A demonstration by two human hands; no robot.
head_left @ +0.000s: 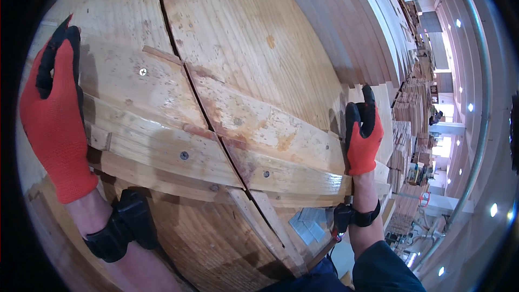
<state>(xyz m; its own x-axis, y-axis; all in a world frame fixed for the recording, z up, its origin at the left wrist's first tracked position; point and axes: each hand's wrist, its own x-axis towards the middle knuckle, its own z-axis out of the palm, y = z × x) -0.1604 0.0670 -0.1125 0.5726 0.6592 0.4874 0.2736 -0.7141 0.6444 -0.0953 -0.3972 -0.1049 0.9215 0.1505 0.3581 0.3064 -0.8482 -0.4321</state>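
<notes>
Nearest are the two wrists, each wearing one black strap: two straps (120,227), one per arm. Above them the left hand (54,113), in a red glove with black fingertips, lies flat and open along the left edge of the panel (238,65), fingers stretched upward; it seems to press rather than clasp. The right hand (363,138), gloved alike, sits at the panel's right edge with fingers upright and slightly curled; whether they wrap the edge I cannot tell. The panel is a big wooden assembly standing before the person and filling most of the view: two broad board faces parted by one dark seam, crossed low down by a cleat (227,146) of what look like two stacked battens, fixed by about four visible screws (142,71). The risks, as I judge them: with open palms on the edges only, the panel could slip or tip, and a sliding hand could catch splinters through the gloves; the seam suggests the halves could shift against each other and pinch fingers; the raised screw heads could snag a glove. Farther right, more panels lean in a row (373,32), too crowded to count, and beyond them lumber stacks (413,108) fill the hall under many ceiling lights.
</notes>
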